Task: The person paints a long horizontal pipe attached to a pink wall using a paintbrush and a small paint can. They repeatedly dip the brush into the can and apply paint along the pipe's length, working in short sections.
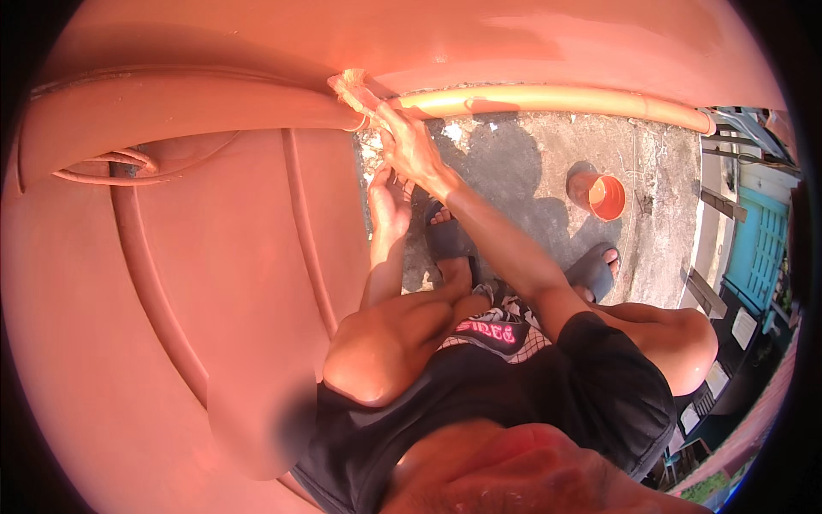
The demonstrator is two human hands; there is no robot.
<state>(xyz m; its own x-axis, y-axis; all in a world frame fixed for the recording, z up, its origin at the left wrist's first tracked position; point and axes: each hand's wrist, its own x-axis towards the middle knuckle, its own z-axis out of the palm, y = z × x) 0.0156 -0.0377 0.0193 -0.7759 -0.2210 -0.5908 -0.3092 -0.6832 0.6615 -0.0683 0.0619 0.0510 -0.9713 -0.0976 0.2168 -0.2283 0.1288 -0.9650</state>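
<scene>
My right hand [411,144] grips a paintbrush [359,95] coated in orange paint. Its bristles point up against the orange wall [437,38], just above the wall's foot. Beneath them, where a pipe [578,101] along the wall base meets a thicker orange pipe-like form [192,99], the brush crosses the joint. My left hand [390,202] is just below the right one, palm turned up and fingers loosely curled, with nothing visible in it. Its fingertips are partly hidden by the right hand.
An orange paint bucket [607,197] stands on the rough concrete floor [664,225] by my sandalled foot. Orange-painted pipes [302,218] run along the wall on my left. Beyond the concrete edge at right are wooden beams [722,204] and a turquoise slatted panel [758,247].
</scene>
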